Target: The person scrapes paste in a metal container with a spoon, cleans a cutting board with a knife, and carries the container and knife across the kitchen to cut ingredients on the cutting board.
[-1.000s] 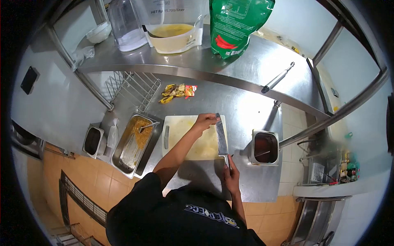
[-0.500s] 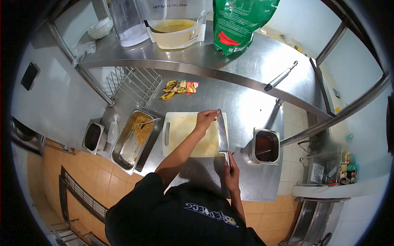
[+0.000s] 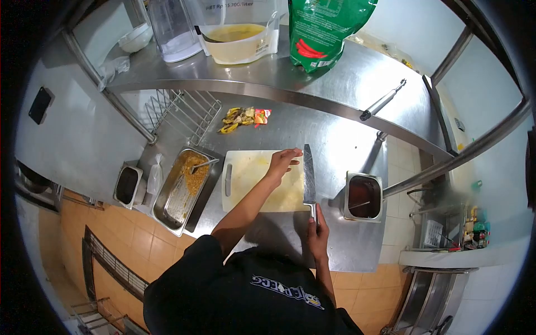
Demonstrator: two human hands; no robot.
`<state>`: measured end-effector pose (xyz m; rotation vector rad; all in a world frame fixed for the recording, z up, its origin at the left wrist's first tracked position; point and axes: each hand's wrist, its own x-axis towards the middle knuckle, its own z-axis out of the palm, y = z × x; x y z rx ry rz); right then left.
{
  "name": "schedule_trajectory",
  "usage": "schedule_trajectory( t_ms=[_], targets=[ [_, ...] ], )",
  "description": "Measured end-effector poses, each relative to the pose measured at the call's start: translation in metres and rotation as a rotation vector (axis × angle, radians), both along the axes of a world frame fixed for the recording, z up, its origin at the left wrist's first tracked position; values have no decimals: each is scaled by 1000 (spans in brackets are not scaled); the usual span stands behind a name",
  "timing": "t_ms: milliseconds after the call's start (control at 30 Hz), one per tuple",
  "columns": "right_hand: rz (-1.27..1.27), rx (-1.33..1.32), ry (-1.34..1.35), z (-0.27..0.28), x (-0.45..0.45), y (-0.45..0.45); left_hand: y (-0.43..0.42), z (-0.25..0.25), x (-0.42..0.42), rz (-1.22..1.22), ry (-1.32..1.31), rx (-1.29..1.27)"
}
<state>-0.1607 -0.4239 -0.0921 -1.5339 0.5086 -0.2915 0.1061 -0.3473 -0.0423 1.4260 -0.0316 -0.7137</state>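
Note:
A large kitchen knife (image 3: 309, 176) is held by its handle in my right hand (image 3: 318, 234), its blade pointing away from me along the right edge of the white cutting board (image 3: 251, 192). My left hand (image 3: 283, 163) hovers over the upper right of the board, fingers a little apart and holding nothing that I can see. A small gap separates those fingertips from the blade. Faint yellowish stains mark the board, which lies on the steel table (image 3: 352, 245).
Left of the board is a steel pan (image 3: 173, 206) with brown-orange food and a spoon, beside a smaller steel container (image 3: 129, 187). A container of dark red sauce (image 3: 364, 204) stands right. Banana peels (image 3: 237, 118) lie behind; the shelf (image 3: 234, 84) overhangs the back.
The knife has shifted slightly right with my right hand. My left fingers, which were at the blade's tip, are now apart from it and more spread.

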Motion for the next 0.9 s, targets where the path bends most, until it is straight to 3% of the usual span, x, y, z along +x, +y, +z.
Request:
schedule_trajectory(
  t_ms=[233,333,633,733,800,833,900],
  targets=[
    [33,7,-2,-21,-4,-4,0,-17,7,-2,-70,50],
    [-1,-108,-82,-29,-3,-8,1,-11,6,21,-29,59],
    [10,-32,-49,-27,-5,-6,4,-35,16,-53,-20,93],
    [-22,-87,-109,-38,-10,-15,-2,-52,39,-6,-180,66],
    [-27,-73,-103,-41,-11,-17,-4,-60,63,-140,-677,583],
    [-23,-69,-106,-37,-8,-16,-4,-62,68,-122,-685,585],
    [-17,32,-27,-15,-11,-12,-6,-72,65,50,-1227,1040]
  ],
)
